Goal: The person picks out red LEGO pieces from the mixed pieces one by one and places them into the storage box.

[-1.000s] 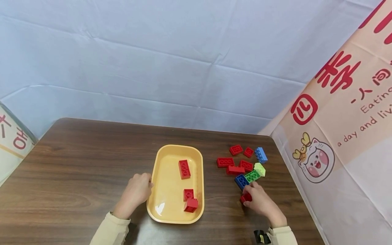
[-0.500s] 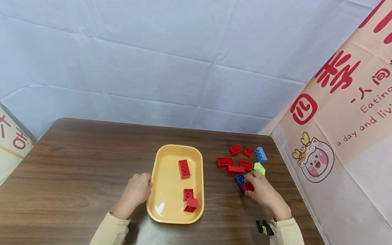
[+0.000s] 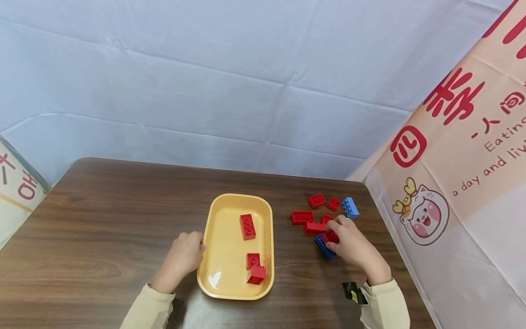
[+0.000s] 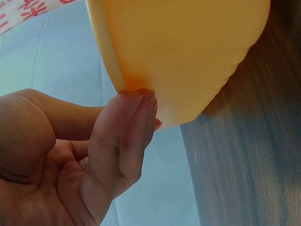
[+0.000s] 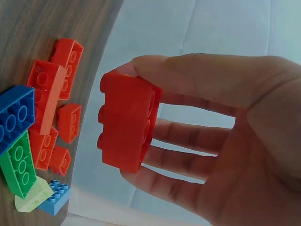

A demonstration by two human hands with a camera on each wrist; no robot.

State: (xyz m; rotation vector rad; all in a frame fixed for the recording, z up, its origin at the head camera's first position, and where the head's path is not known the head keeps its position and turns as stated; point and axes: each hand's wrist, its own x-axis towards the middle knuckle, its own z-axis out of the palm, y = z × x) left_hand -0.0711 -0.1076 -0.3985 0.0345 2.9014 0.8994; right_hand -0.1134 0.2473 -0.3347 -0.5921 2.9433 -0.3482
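A left hand (image 3: 185, 255), fingers drawn together, pinches the rim of a tray (image 3: 223, 262) holding three red bricks (image 3: 247, 227) as, near a blue brick (image 3: 325, 249), another red brick (image 5: 123, 123) is gripped by a right hand (image 3: 352, 243), thumb and fingers parted around it.

Tray (image 3: 223, 228): looking like smooth plastic, its floor throwing back a glossy glare
Held red brick (image 5: 124, 125): showing smooth plastic with a soft sheen
Tabletop (image 3: 123, 214): displaying dark wood grain, shining faintly below the tray
Backdrop (image 3: 185, 96): hanging as matt, creased cloth
Sleeves (image 3: 149, 307): appearing as matt cloth
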